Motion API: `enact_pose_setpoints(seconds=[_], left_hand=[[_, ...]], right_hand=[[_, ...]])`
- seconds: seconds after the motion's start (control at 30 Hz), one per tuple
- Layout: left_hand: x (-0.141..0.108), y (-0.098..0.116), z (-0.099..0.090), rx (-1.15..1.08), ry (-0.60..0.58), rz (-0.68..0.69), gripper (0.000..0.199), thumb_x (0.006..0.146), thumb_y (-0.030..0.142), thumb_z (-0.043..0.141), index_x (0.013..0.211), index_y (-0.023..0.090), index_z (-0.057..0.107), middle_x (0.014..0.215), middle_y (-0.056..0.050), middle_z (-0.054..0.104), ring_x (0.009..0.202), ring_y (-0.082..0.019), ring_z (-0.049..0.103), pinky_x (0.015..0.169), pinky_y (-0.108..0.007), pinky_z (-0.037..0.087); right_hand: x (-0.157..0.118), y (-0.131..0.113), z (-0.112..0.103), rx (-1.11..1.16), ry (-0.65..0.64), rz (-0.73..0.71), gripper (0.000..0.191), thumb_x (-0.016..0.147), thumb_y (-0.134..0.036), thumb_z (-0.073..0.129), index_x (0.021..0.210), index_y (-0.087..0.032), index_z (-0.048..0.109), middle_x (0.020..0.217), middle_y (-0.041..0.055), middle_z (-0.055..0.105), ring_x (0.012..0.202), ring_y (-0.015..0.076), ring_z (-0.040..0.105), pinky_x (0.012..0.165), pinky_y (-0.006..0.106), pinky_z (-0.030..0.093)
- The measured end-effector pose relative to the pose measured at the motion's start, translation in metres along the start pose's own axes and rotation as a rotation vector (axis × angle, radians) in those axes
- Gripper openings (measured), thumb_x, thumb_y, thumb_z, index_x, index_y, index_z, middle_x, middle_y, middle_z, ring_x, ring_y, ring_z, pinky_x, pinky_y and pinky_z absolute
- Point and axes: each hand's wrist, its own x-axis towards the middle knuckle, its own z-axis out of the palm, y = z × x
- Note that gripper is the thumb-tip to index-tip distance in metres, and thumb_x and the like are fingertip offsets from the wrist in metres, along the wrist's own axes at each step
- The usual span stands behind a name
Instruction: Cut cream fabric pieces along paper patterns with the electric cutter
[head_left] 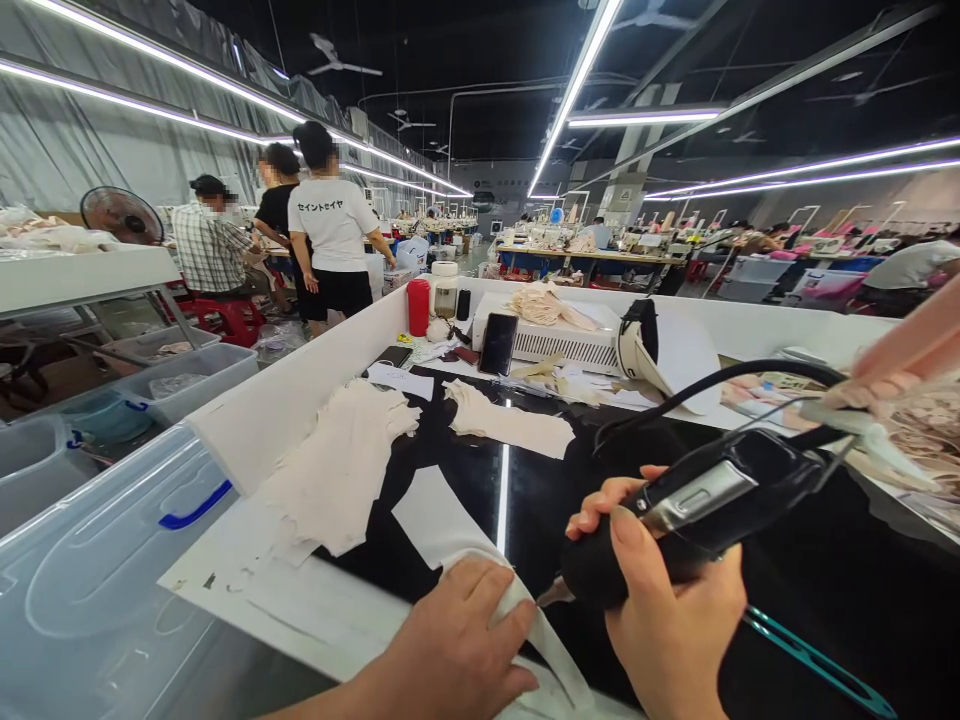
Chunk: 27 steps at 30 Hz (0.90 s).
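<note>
- Left hand (469,630): palm down, loosely open, laid over a white piece (435,515); I cannot see the part beneath it.
- Right hand (667,590): closed around a black handheld tool (697,490); palm side hidden from me.
- Tool tip (556,592): at the white piece's edge; contact, I cannot tell.
- White piece: flat on the black-topped bench (795,590), its near end running low in my view.
- Cable (720,375): arched behind the tool, one stretch passing behind a blurred pink strip (911,345), cut off at right.
- Teal implement (817,660): right of the right hand, upper end hidden.
- Cream stack (337,470): left; layers uncountable.
</note>
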Motion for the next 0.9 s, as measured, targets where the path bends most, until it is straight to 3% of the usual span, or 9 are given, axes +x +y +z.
enact_pose_setpoints(seconds=[0.17, 0.57, 0.9], left_hand=[[-0.005, -0.003, 0.002, 0.111, -0.015, 0.046, 0.067, 0.085, 0.063, 0.08, 0.129, 0.017, 0.06, 0.126, -0.013, 0.068, 0.116, -0.031, 0.064, 0.099, -0.046, 0.056], [-0.004, -0.004, 0.007, 0.161, 0.001, 0.086, 0.064, 0.087, 0.064, 0.076, 0.126, 0.015, 0.061, 0.123, -0.013, 0.068, 0.109, -0.03, 0.065, 0.094, -0.045, 0.055], [-0.002, -0.003, 0.014, 0.152, 0.144, 0.087, 0.055, 0.091, 0.063, 0.073, 0.118, 0.016, 0.064, 0.112, -0.012, 0.07, 0.103, -0.03, 0.066, 0.087, -0.044, 0.056]], right_hand=[[-0.001, 0.001, -0.003, 0.005, -0.018, 0.01, 0.044, 0.083, -0.036, 0.087, 0.114, -0.026, 0.058, 0.082, -0.001, 0.068, 0.066, 0.0182, 0.065, 0.063, 0.035, 0.058], [0.011, 0.001, 0.015, 0.111, 0.009, 0.028, 0.047, 0.076, -0.034, 0.091, 0.111, -0.026, 0.06, 0.08, -0.0031, 0.067, 0.066, 0.0167, 0.064, 0.062, 0.031, 0.06], [0.012, 0.002, 0.018, 0.118, 0.002, 0.03, 0.045, 0.077, -0.032, 0.09, 0.11, -0.026, 0.06, 0.079, -0.0033, 0.066, 0.064, 0.0161, 0.062, 0.06, 0.03, 0.06]])
